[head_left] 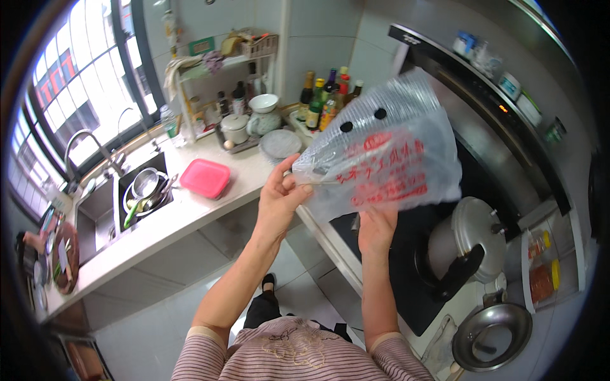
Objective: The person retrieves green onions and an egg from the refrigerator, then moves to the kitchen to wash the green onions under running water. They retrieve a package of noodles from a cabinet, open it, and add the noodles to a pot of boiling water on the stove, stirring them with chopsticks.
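A translucent plastic bag with red printing (381, 162) is spread out in front of me, above the edge of the black cooktop. My left hand (281, 195) pinches its left corner between thumb and fingers. At the bag's lower edge is my right hand (379, 226), its fingertips hidden behind the plastic, so its grip does not show fully. Two dark round spots are visible on the bag's ribbed silvery upper part. What the bag holds, if anything, cannot be made out.
A pressure cooker (469, 243) stands on the cooktop (410, 295), with a steel wok (491, 338) nearby. Left along the counter are a pink-lidded container (206, 178), a sink (97, 219) with dishes, and a chopping board (66, 257) bearing a knife. Sauce bottles (315, 107) fill the corner.
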The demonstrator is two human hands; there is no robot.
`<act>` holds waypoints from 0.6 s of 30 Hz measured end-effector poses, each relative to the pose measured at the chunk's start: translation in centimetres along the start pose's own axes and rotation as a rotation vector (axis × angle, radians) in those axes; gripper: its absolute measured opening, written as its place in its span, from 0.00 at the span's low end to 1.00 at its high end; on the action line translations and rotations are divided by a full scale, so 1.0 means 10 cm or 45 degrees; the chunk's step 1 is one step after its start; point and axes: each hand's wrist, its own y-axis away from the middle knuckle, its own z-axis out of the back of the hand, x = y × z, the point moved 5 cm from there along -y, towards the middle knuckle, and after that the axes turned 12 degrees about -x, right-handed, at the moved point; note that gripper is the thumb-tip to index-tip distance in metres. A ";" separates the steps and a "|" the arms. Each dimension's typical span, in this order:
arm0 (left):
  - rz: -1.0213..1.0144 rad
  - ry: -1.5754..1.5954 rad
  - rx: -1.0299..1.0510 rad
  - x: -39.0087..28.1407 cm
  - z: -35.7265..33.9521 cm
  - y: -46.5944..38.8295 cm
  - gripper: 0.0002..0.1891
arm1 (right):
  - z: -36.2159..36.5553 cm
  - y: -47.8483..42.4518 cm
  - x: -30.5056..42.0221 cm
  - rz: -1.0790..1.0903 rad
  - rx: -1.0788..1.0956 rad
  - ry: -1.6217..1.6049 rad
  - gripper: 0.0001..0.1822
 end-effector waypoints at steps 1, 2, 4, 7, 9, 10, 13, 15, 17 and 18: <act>-0.022 -0.043 -0.049 -0.08 0.12 0.09 0.29 | -0.03 0.07 -0.03 -0.021 0.055 -0.054 0.40; -0.042 -0.085 -0.099 -0.16 0.24 0.19 0.29 | -0.06 0.13 -0.05 -0.043 0.108 -0.108 0.41; -0.095 -0.118 -0.192 -0.34 0.51 0.38 0.27 | -0.15 0.26 -0.10 -0.084 0.191 -0.135 0.45; -0.284 -0.271 -0.303 -0.64 0.94 0.67 0.25 | -0.23 0.46 -0.24 -0.221 0.197 -0.314 0.46; -0.326 -0.381 -0.356 -0.82 1.22 0.88 0.21 | -0.30 0.59 -0.36 -0.305 0.207 -0.281 0.46; -0.341 -0.418 -0.390 -0.92 1.37 0.99 0.20 | -0.34 0.65 -0.45 -0.349 0.220 -0.263 0.47; -0.356 -0.463 -0.494 -1.21 1.82 1.38 0.15 | -0.53 0.90 -0.70 -0.469 0.370 -0.101 0.48; -0.402 -0.450 -0.570 -1.37 2.24 1.71 0.14 | -0.66 1.16 -0.94 -0.623 0.515 -0.006 0.49; -0.443 -0.516 -0.707 -1.54 2.70 2.12 0.11 | -1.06 1.52 -1.13 -0.772 0.684 -0.018 0.52; -0.453 -0.577 -0.788 -1.63 2.95 2.38 0.11 | -1.23 1.77 -1.30 -0.865 0.809 -0.016 0.49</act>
